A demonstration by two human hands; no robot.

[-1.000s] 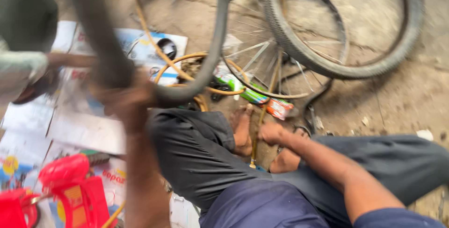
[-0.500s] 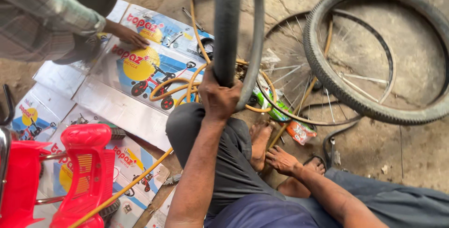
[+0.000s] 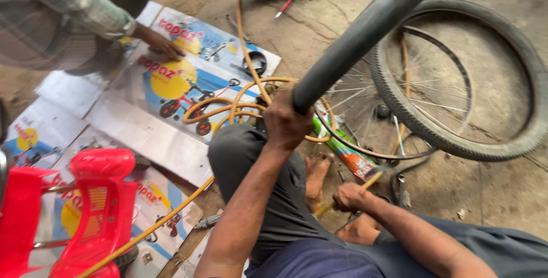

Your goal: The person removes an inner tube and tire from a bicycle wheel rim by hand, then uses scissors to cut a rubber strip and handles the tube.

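Black rubber inner tube (image 3: 371, 27) rises slanted from the left hand (image 3: 283, 119), whose fingers are closed fully around its lower end, above the knee. The right hand (image 3: 349, 197) is closed around a thin yellow-handled tool (image 3: 365, 184), low beside the bare foot (image 3: 315, 176), near the tyre (image 3: 456, 78)

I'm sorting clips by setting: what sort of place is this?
Probably a bicycle repair spot on bare ground: a loose tyre, a spoked wheel, and a black inner tube held in the left hand.

Dirt floor (image 3: 485, 192), flattened printed cardboard (image 3: 148, 124), yellow hose (image 3: 228, 107), tyre (image 3: 456, 78)
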